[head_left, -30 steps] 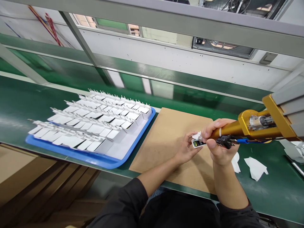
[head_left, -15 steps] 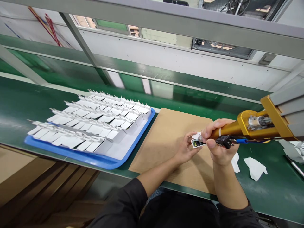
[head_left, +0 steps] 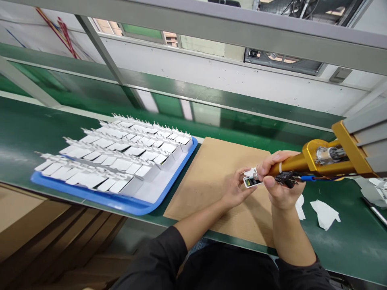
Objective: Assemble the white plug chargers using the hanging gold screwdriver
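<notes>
The left hand (head_left: pixel 237 191) grasps a small white casing (head_left: pixel 251 181) between thumb and fingers, its open side showing dark parts and a yellow-green patch inside. The casing is above the cardboard sheet (head_left: pixel 202 185), which lies along the near edge of the bench (head_left: pixel 347 245). The right hand (head_left: pixel 284 197) is wrapped around the front of a gold tool (head_left: pixel 293 164), pointing it at the casing; the fingers partly hide the tip, so I cannot tell whether it touches. A black component (head_left: pixel 287 179) with a blue connector (head_left: pixel 308 179) sits along the tool's near side, and a gold bracket (head_left: pixel 347 147) joins its rear end.

Toward the bench's left end, a blue tray (head_left: pixel 169 190) reaches the near edge, carrying rows of white plug units (head_left: pixel 119 151) with upright pins. Right of the cardboard sheet lie 2 white scraps (head_left: pixel 325 214), and farther toward the bench's right end, a pen (head_left: pixel 375 211).
</notes>
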### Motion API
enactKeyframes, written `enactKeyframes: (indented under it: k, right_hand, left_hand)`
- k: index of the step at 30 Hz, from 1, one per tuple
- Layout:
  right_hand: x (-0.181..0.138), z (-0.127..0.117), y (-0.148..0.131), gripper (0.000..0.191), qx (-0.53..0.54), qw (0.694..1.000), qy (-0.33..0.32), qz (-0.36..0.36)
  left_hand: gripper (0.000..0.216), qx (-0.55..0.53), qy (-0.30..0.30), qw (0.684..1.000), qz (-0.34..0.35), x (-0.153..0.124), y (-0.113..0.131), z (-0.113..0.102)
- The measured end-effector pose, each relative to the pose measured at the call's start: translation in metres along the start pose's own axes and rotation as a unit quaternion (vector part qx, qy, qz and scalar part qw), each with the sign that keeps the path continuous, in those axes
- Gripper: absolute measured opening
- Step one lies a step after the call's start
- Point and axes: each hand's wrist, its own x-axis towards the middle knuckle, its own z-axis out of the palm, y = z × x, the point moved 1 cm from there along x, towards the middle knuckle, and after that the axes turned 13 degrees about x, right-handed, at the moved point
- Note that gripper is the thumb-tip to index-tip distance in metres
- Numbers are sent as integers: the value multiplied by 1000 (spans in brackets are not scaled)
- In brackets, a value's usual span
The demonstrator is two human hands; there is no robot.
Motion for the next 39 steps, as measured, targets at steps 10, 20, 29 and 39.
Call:
enactKeyframes:
  k: [10, 20, 29, 39]
  right_hand:
    - [0, -1, -1, 30, 18, 1000, -7, 10]
    - [-5, -5, 1, 37, 38, 999, 2, 29]
    - [-4, -18, -2, 42, 38, 997, -29, 67]
    - [5, -70, 0, 45, -60, 985, -52, 153]
  left_hand:
    - [54, -10, 4, 1000, -6, 4, 5, -1]
    - [70, 72, -30, 995, 60, 7, -19, -3]
    - [75, 132, -38, 990, -29, 16, -9, -16]
    - [73, 198, 51, 974, -101, 38, -20, -55]
